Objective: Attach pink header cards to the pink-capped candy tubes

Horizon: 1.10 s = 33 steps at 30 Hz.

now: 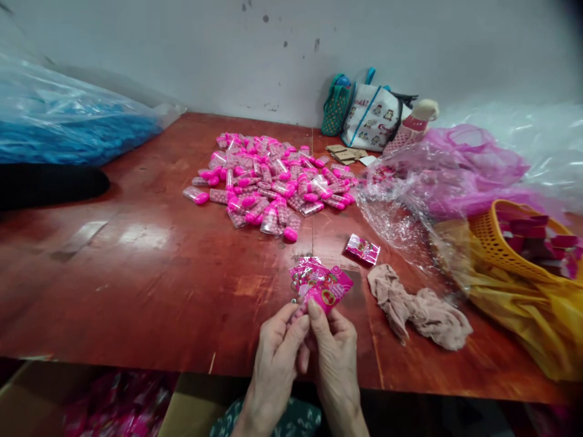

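One left hand (273, 352) and one right hand (337, 349) show at lower centre — two in all. Just above them are pink printed wrappers (331, 291), at least two, overlapping. Pink-capped clear bottles (266, 182) fill the middle by the dozen, too heaped for an exact count. Right of centre come one pink printed pack (362, 249) and one beige cloth (437, 318); far right, one yellow perforated basket (486, 233); upper right, one white printed bag (371, 115) and one green patterned pouch (336, 109); upper left, one clear plastic sack (50, 82).
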Each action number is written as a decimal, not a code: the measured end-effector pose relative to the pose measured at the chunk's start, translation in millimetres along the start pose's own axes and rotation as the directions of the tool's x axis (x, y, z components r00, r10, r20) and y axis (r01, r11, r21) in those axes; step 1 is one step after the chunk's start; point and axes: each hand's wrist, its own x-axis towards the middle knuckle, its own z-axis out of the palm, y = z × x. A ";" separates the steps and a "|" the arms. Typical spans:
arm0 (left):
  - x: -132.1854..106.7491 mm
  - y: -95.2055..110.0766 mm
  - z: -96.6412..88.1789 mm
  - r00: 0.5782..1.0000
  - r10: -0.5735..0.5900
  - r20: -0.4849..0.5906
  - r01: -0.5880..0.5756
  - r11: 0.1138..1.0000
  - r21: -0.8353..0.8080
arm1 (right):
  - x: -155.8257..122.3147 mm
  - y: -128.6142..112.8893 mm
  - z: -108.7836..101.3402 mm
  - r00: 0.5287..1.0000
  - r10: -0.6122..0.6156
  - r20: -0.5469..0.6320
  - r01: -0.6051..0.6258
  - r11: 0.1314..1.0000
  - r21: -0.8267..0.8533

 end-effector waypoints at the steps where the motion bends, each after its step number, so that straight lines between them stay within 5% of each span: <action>1: 1.1 1.6 -0.2 1.000 0.006 0.011 -0.006 1.000 0.010 | 0.6 -3.7 -0.8 1.000 0.016 0.022 -0.016 1.000 0.015; 6: 2.6 8.3 1.7 0.993 0.023 0.115 -0.039 0.989 0.140 | 4.3 -27.4 -5.6 0.994 0.092 0.056 -0.099 0.983 0.154; 10: -2.8 5.8 3.9 0.992 0.038 0.117 -0.059 0.981 0.187 | 4.3 -24.3 -5.2 0.993 0.106 -0.047 -0.103 0.993 0.061; 16: -1.2 3.4 0.9 0.997 -0.040 0.058 0.042 0.998 -0.036 | 0.5 -8.5 -1.9 0.998 0.067 0.004 -0.066 0.990 -0.127; 23: 7.2 11.0 -1.5 0.988 -0.092 0.127 0.117 0.972 -0.203 | 2.9 -15.6 -8.8 0.997 -0.017 0.078 0.014 0.999 0.036; 33: -0.1 11.4 3.9 0.998 0.045 -0.035 -0.043 0.997 0.063 | -9.3 5.4 6.6 0.999 0.038 -0.001 -0.037 0.992 0.123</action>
